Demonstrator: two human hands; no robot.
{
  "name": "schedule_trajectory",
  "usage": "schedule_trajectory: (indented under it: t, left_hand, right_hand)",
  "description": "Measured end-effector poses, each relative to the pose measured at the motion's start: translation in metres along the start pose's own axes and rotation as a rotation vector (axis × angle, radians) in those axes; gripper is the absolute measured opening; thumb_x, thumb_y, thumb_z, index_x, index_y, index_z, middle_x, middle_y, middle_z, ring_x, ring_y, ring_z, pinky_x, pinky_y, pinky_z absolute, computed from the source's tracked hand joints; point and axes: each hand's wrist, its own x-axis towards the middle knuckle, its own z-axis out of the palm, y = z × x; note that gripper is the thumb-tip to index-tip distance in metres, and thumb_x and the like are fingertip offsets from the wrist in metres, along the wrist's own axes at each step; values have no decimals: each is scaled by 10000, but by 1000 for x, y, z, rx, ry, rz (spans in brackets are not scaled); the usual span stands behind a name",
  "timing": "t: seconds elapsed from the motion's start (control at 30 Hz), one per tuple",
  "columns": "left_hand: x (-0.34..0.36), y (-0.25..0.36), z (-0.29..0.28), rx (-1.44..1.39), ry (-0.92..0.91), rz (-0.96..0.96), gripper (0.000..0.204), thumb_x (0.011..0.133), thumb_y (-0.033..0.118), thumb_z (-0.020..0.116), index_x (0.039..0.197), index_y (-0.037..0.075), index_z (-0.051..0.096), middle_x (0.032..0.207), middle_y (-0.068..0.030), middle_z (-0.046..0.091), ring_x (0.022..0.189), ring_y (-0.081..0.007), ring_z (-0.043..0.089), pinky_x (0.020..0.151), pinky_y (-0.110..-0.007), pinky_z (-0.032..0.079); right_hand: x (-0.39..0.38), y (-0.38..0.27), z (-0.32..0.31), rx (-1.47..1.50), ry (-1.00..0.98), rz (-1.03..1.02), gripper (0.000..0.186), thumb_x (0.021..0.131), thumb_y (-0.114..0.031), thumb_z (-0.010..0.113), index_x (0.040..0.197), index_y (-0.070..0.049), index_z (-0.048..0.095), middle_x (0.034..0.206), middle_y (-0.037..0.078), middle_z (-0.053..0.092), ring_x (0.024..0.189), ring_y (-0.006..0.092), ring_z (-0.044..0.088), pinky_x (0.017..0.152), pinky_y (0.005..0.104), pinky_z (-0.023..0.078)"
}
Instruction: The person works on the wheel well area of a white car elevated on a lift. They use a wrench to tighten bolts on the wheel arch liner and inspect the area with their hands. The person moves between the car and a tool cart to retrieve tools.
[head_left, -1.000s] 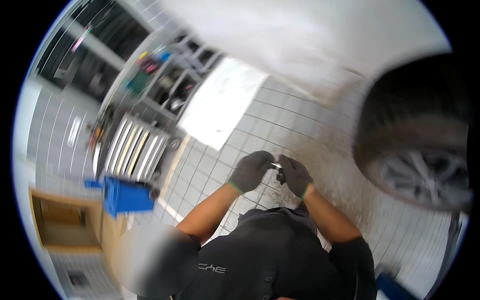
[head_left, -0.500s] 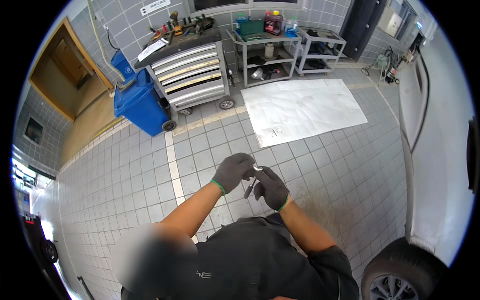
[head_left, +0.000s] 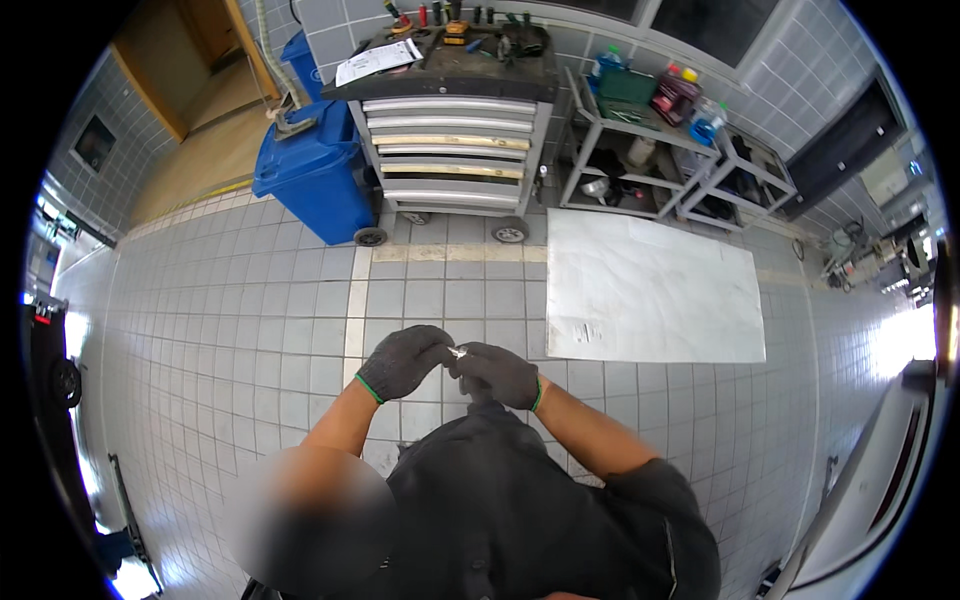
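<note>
Both hands wear dark grey gloves with green cuffs and meet in front of my body. Between their fingertips glints the metal head of a small hand tool, probably a ratchet; its dark handle is mostly hidden now. My right hand is closed around the tool. The fingers of my left hand are bent and pressed together at the metal head. Whether they also hold a separate small part cannot be made out.
Ahead stands a wheeled tool cabinet with tools and paper on top, beside a blue wheeled bin. Grey shelf carts hold bottles and a green case. A white sheet lies on the tiles. A car is at right.
My view has swung right, toward the cabinet and carts. The hands have drawn closer together around the tool, and its dark handle, plain before, is now mostly hidden.
</note>
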Motion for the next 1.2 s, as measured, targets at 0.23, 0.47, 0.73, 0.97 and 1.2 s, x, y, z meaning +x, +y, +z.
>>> schedule_trajectory:
  t: [0.23, 0.47, 0.73, 0.97, 1.2]
  left_hand:
    - [117, -27, -98, -6, 109, 20, 159, 908, 151, 691, 977, 13, 728, 936, -152, 716, 876, -331, 697, 797, -412, 560]
    - [247, -152, -207, -384, 541, -239, 182, 958, 140, 649, 1065, 6, 711, 831, -19, 650, 749, -92, 577, 698, -286, 497]
    - [467, -167, -280, -274, 413, -118, 197, 951, 184, 664, 1001, 0, 711, 806, -78, 678, 745, -134, 600, 695, -319, 500]
    - [620, -114, -282, -217, 283, -39, 197, 953, 164, 639, 1026, -13, 684, 758, -58, 648, 708, -132, 586, 660, -307, 493]
    - [709, -127, -243, -261, 493, -275, 170, 964, 128, 603, 1020, -15, 675, 787, -30, 628, 733, -115, 573, 696, -281, 480]
  right_hand:
    - [135, -105, -89, -180, -226, 17, 346, 1071, -342, 498, 1104, -21, 623, 866, 46, 601, 735, 115, 580, 704, 284, 510]
    - [262, -202, -222, -22, -19, -8, 250, 1003, -141, 548, 1205, -14, 626, 967, 80, 671, 761, 158, 674, 642, 327, 548]
    - [425, -370, -425, -586, 553, 6, 461, 987, -431, 552, 1237, -62, 670, 1006, 121, 722, 708, 207, 716, 651, 384, 525]
    - [571, -423, -588, -1126, 683, 27, 542, 917, -457, 578, 1290, -73, 666, 1263, 210, 686, 1143, 381, 667, 959, 462, 514]
    - [471, -426, -695, -876, 920, -540, 413, 997, -447, 522, 1187, -108, 662, 1204, 161, 676, 1153, 388, 622, 963, 479, 504]
